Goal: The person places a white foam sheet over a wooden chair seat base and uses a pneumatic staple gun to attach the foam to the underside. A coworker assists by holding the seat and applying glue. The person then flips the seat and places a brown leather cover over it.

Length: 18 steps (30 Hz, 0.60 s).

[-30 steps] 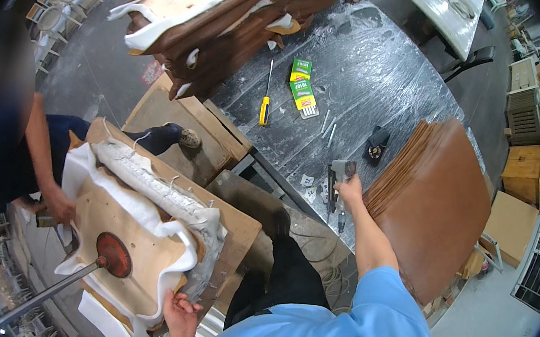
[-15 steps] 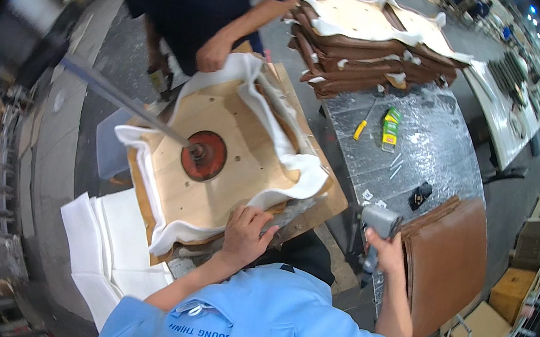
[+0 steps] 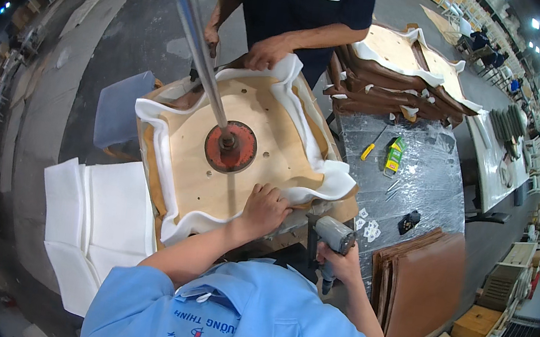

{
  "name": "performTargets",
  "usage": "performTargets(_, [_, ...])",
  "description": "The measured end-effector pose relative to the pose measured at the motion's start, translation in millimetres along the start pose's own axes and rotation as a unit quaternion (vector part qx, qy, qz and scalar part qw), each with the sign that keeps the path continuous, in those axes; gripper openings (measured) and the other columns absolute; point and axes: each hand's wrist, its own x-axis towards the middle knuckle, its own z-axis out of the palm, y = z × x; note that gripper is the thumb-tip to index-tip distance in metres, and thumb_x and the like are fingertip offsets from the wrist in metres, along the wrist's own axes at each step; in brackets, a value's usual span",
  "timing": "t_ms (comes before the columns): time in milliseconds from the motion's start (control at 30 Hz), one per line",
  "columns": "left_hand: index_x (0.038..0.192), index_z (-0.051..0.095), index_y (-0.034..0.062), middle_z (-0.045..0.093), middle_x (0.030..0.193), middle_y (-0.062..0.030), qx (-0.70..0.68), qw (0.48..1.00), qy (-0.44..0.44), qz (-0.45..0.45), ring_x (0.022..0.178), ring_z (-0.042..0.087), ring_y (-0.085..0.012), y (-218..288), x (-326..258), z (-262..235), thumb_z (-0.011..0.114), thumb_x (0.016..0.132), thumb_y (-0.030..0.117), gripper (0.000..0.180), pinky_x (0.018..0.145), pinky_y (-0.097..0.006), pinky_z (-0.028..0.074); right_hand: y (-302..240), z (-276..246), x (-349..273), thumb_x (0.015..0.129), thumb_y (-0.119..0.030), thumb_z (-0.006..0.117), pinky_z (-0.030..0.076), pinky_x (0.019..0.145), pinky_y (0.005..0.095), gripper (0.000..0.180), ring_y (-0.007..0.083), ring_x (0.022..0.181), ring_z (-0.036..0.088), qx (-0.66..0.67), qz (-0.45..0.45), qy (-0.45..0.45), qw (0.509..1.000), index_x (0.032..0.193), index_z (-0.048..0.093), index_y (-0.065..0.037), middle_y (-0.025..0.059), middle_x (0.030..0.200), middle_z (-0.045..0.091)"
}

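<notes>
A square wooden seat panel (image 3: 217, 102) lies before me with white foam padding (image 3: 321, 184) folded up around its rim. A metal rod (image 3: 205, 61) presses down at its middle through a round red plate (image 3: 234, 161). At the near edge my left hand (image 3: 266, 211) is closed, its fingers curled over the panel's padded rim. My right hand (image 3: 341, 260) grips a grey staple gun (image 3: 334, 234), its nose close to the panel's near right corner. Across from me a co-worker's hand (image 3: 270, 52) rests on the far rim; their other hand (image 3: 212, 37) holds a tool I cannot make out.
White foam sheets (image 3: 115, 207) lie at the left. On the plastic-covered table (image 3: 438, 181) are a yellow-handled screwdriver (image 3: 371, 148), a green and yellow box (image 3: 394, 157) and stacked brown covers (image 3: 427, 283). Padded brown seats (image 3: 398, 93) are piled behind. A clear bin (image 3: 123, 108) stands left.
My right hand has brought the staple gun leftward, closer to the panel. My left hand has shifted its fingers onto the near rim. The head view has turned, and the co-worker leans back more.
</notes>
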Motion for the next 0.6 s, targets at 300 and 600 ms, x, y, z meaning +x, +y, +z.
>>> performTargets(300, [0.092, 0.082, 0.0098, 0.071, 0.098, -0.0101, -0.081, 0.993, 0.006, -0.08, 0.11, 0.06, -0.033, -26.5, 4.1, 9.4, 0.078, 0.095, 0.033, 0.023, 0.095, -0.051, 0.044, -42.7, 36.7, 44.6, 0.095, -0.019, 0.086, 0.057, 0.061, 0.0305, 0.033, 0.0131, 0.068, 0.068, -0.128, 0.062, -0.032, 0.989, 0.12, 0.073, -0.001, 0.003, 0.092, 0.073])
performTargets(600, [0.091, 0.081, 0.0109, 0.07, 0.103, -0.0083, -0.067, 0.984, 0.084, -0.139, 0.113, 0.06, -0.0324, -28.3, 0.6, 32.6, 0.072, 0.099, 0.035, 0.027, 0.098, -0.053, 0.046, -72.8, 68.9, 88.2, 0.1, -0.019, 0.08, 0.05, 0.053, 0.0332, 0.021, 0.0145, 0.057, 0.064, -0.258, 0.077, -0.066, 0.961, 0.105, 0.072, 0.0, 0.0037, 0.07, 0.067])
